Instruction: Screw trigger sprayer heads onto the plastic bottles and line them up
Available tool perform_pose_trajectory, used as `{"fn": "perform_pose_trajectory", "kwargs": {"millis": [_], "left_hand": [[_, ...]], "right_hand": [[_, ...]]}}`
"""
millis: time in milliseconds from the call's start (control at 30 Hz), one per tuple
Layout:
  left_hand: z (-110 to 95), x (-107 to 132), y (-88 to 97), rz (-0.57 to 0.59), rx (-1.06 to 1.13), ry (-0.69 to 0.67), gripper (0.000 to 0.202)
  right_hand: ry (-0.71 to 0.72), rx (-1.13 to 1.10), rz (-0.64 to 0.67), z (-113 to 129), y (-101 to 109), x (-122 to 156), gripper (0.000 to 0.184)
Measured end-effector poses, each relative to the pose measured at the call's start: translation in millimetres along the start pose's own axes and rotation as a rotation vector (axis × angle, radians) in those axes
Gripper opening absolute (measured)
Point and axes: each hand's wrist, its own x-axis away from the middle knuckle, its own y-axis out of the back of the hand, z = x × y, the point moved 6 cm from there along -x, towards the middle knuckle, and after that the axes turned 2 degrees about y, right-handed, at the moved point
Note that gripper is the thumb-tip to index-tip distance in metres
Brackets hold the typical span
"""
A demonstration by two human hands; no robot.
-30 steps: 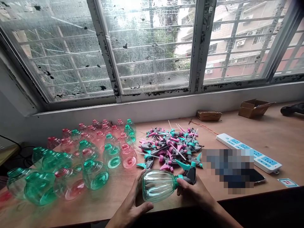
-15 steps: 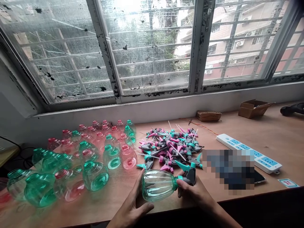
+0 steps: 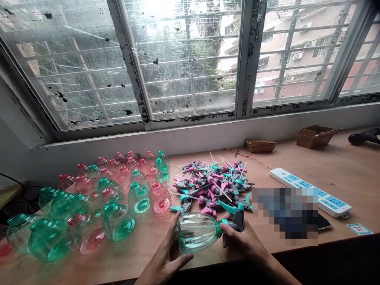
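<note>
Left hand (image 3: 168, 255) cups base of pale green spray bottle (image 3: 198, 233), held sideways; right hand (image 3: 242, 237) pinches teal collar (image 3: 222, 223) of trigger sprayer (image 3: 238, 217).

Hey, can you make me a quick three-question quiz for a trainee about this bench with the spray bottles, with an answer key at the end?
1. Multiple choice: Which hand grips beside the spray head on the held bottle? A, left; B, right; C, neither.
2. True or false: The held bottle is being held upright.
3. Fill in: The pile of loose spray heads lies between the other bottles and the long white ____.

Key:
1. B, the right hand.
2. False; it is tipped on its side, with its base towards the left hand.
3. Power strip.
</note>
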Motion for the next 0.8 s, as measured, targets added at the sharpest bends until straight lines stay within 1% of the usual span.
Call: {"fn": "perform_pose_trajectory", "kwargs": {"millis": [167, 333, 467, 533, 700, 800], "left_hand": [[-4.3, 0.5, -1.3, -0.007, -0.015, 0.004, 0.102], [-9.2, 0.6, -1.8, -0.003, -0.003, 0.032, 0.105], [-9.3, -0.1, -2.5, 0.045, 0.028, 0.003, 0.1], [-7.9, -0.7, -1.9, 0.052, 0.025, -0.006, 0.098], [-2.8, -1.6, 1.8, 0.002, -0.036, 0.021, 0.101], [-1.8, -1.4, 2.3, -0.016, -0.074, 0.013, 0.099]], "right_hand": [[0.003, -0.007, -0.011, 1.5, -0.3, -0.7, 0.045], [-0.001, 0.006, -0.015, 8.7, -2.7, 0.4, 0.046], [0.019, -0.001, 0.006, 12.1, -3.6, 1.6, 0.044], [0.029, -0.024, 0.01, 11.7, -3.1, 1.5, 0.043], [0.039, -0.051, 0.023, 10.0, -2.8, 0.1, 0.04], [0.047, -0.068, 0.031, 9.7, -3.1, -0.1, 0.039]]}}
